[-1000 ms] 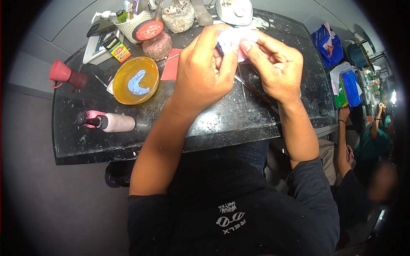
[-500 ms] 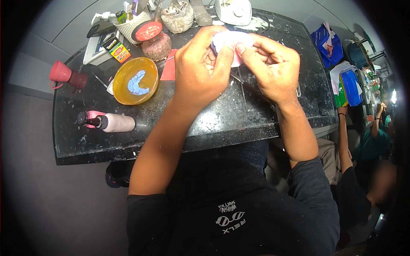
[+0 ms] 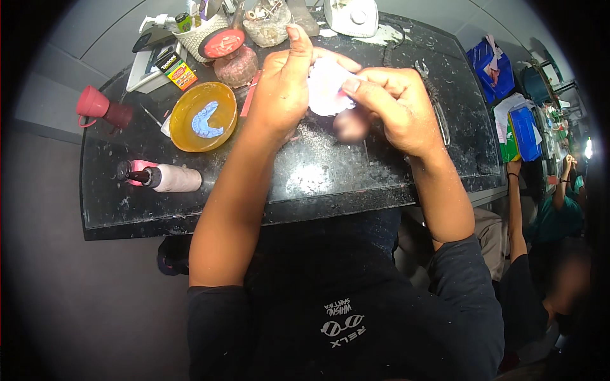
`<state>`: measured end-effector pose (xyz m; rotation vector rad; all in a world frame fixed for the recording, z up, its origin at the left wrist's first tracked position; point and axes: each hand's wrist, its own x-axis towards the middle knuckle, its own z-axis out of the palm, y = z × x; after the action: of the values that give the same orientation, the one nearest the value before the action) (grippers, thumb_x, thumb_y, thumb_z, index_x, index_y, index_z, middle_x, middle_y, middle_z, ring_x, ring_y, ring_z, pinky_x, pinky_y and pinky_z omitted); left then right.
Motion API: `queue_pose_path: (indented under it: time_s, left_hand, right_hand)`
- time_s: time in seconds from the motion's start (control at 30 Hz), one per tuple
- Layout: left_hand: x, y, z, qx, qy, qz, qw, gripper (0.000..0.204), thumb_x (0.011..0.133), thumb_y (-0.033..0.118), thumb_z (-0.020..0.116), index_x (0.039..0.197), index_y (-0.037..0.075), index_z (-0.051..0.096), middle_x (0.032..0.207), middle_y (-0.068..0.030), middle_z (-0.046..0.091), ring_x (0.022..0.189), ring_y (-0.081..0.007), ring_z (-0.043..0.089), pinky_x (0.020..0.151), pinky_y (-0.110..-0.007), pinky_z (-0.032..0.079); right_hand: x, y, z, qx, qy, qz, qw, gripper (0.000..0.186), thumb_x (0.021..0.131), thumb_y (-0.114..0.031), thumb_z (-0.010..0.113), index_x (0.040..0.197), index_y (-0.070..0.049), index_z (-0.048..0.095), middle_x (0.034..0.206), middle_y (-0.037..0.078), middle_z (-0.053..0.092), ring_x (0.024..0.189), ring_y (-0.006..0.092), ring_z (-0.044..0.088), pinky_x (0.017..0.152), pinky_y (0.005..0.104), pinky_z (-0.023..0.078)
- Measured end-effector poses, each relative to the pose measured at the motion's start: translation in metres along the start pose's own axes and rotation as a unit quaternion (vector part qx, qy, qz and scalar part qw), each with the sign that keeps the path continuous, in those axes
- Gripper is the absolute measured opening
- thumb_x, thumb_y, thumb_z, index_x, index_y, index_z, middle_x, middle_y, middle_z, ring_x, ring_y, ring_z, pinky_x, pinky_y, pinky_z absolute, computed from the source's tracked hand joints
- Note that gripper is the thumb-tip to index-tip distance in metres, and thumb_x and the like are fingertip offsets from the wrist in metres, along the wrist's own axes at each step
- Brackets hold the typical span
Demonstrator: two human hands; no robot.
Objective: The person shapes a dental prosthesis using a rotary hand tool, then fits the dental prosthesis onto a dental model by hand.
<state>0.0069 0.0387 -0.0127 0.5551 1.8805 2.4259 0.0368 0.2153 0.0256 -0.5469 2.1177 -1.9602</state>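
A white plaster cast [image 3: 326, 87] with a pink patch is held up between my two hands over the table; glare hides its finer shape. My left hand [image 3: 284, 86] cradles it from the left, fingers behind it and thumb raised off it. My right hand [image 3: 397, 108] grips its right edge with thumb and bent fingers. A blurred brownish round shape [image 3: 351, 124] shows just below the cast; I cannot make out what it is. To the left, a blue dental impression [image 3: 206, 120] lies in a yellow bowl [image 3: 178, 141]. A pink sheet [image 3: 250, 95] lies partly hidden behind my left wrist.
On the black table [image 3: 305, 181] lie a pale bottle [image 3: 176, 180], a pink cup [image 3: 93, 102] and a small box [image 3: 176, 71]. A red-topped jar [image 3: 235, 67], a basket [image 3: 202, 39] and a white device [image 3: 351, 17] stand behind. Another person's arm [image 3: 516, 209] is at right.
My left thumb has lifted off the cast, and the cast has turned and come lower. My right hand has shifted slightly down. The brownish round shape has appeared beneath it.
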Motion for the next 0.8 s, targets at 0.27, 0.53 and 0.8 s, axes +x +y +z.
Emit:
queue_pose_path:
  time_s: [0.27,0.53,0.8]
  left_hand:
    - [0.0001,0.0029,-0.0023,-0.054,-0.009,-0.049,0.997,0.095,0.103,0.068,0.015,0.101,-0.006,0.075,0.085,-0.0131,0.075,0.082,-0.0175,0.072,0.080,-0.028,0.058]
    - [0.0019,0.0016,-0.0085,-0.060,-0.021,-0.061,0.996,0.101,0.100,0.072,0.011,0.099,-0.005,0.075,0.088,-0.0147,0.075,0.084,-0.0186,0.072,0.083,-0.030,0.058]
    - [0.0032,-0.0029,-0.0075,-0.102,-0.019,-0.050,0.993,0.101,0.099,0.073,0.009,0.093,-0.004,0.074,0.089,-0.0158,0.075,0.083,-0.0201,0.073,0.082,-0.032,0.059]
  right_hand:
    - [-0.0006,-0.0027,-0.0022,0.034,-0.040,0.030,0.998,0.033,0.100,-0.022,0.063,0.085,0.006,0.071,0.067,0.014,0.070,0.054,0.0154,0.069,0.046,0.0233,0.053]
    - [-0.0035,-0.0047,-0.0021,-0.006,-0.083,0.009,0.997,0.034,0.098,-0.026,0.068,0.081,0.003,0.071,0.066,0.011,0.070,0.053,0.0130,0.067,0.047,0.0231,0.053]
    - [-0.0037,-0.0058,-0.0020,-0.005,-0.094,0.024,0.995,0.035,0.097,-0.027,0.070,0.081,0.003,0.070,0.066,0.011,0.069,0.053,0.0134,0.067,0.047,0.0234,0.053]
